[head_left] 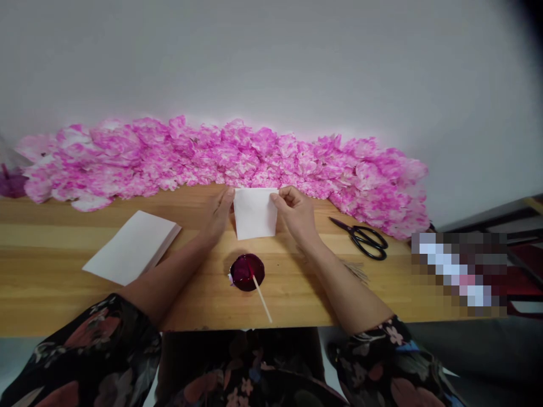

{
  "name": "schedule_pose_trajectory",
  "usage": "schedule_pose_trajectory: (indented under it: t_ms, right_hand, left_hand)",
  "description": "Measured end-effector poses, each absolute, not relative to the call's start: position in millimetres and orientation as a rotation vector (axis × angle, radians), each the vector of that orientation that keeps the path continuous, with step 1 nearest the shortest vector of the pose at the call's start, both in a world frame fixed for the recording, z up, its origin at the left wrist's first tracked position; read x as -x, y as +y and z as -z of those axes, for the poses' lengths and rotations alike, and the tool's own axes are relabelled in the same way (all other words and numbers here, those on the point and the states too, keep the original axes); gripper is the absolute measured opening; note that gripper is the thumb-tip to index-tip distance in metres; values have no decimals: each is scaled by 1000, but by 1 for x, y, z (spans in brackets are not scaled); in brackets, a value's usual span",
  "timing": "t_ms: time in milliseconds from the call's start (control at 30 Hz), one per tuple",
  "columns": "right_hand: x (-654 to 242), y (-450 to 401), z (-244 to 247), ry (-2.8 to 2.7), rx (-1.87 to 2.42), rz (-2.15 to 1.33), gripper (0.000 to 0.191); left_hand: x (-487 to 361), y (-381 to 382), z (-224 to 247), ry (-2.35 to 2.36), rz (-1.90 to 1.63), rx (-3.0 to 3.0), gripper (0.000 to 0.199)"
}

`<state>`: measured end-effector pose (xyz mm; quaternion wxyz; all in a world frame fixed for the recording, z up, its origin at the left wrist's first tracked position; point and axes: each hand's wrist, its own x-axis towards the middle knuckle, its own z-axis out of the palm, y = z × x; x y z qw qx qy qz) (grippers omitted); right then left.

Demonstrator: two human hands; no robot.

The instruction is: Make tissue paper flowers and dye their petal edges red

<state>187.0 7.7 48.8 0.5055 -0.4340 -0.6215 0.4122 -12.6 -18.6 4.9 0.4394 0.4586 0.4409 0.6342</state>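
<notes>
A small sheet of white paper (255, 216) is held up between my two hands over the middle of the table. My left hand (219, 215) grips its upper left edge, with the thumb near the corner. At the upper right corner, my right hand (297, 210) pinches the paper between thumb and curled fingers. Below the sheet stands a small bowl of dark magenta liquid (244, 271), with a thin wooden stick (263, 301) leaning out over its front rim. To the left lies a thick stack of white paper (131, 246).
Pink-and-white crumpled paper flowers (254, 150) form a long bank along the wall. Black-handled scissors (365, 238) lie on the wooden table (190, 308) at right, near a bundle of thin ties (356, 270). A blurred-out object (458, 271) sits at the right end.
</notes>
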Motion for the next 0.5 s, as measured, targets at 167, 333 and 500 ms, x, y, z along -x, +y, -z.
schedule_pose_trajectory:
  t_ms: [167,333,500]
  right_hand:
    - [-188,10,-45,-1496,1035,-1014,29]
    - [-188,13,-42,-1440,995,-1181,46]
    - [-187,16,-42,-1425,953,-1393,53]
  left_hand:
    - [12,-18,-7,1143,-1597,-1162,51]
    - [11,-19,-12,1157,-1598,-1161,48]
    - [11,-20,-13,1178,-1600,-1177,47]
